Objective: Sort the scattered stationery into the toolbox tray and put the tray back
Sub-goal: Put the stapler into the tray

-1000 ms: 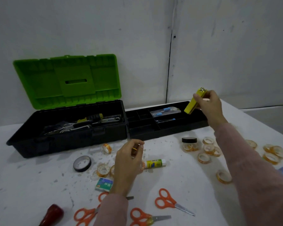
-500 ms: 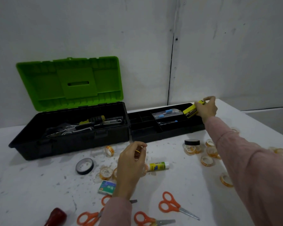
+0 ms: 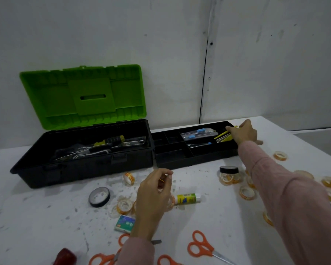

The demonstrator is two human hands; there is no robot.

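Nearest: orange scissors [image 3: 208, 250] lie on the tabletop [image 3: 36, 217] to either side of the left wrist. A small staple box [image 3: 124, 223] sits just left of that wrist.

Left hand [image 3: 153, 197]: raised above the tabletop with the fingers curled. Thumb and forefinger pinch a small thin yellow-orange thing [image 3: 161, 180], too small to identify. A glue stick [image 3: 187, 198] lies just right of this hand. Clear tape rolls [image 3: 246, 192] are scattered between the two hands and beside the right forearm.

Tray [image 3: 189, 161]: out of the toolbox [image 3: 84, 169], on the tabletop beyond the left hand, close against the box's right end.

Right hand [image 3: 243, 133]: reached out over the tray's far right compartment, fingers curled round one end of the yellow item [image 3: 225, 138], probably a stapler. The item lies low in that compartment. Cannot tell whether its weight is already on the tray floor.

Step in hand, as judged: setting down the yellow item.
- Lay it flat along the compartment so it sits below the rim.
- Release only once it rests.
- Lift the hand straight up, clear of the blue-capped packets [image 3: 199, 132] just left of the fingers.
- Anything standing proud of the rim would likely foul the toolbox when the tray goes back.

Most of the stationery is not yet sorted.
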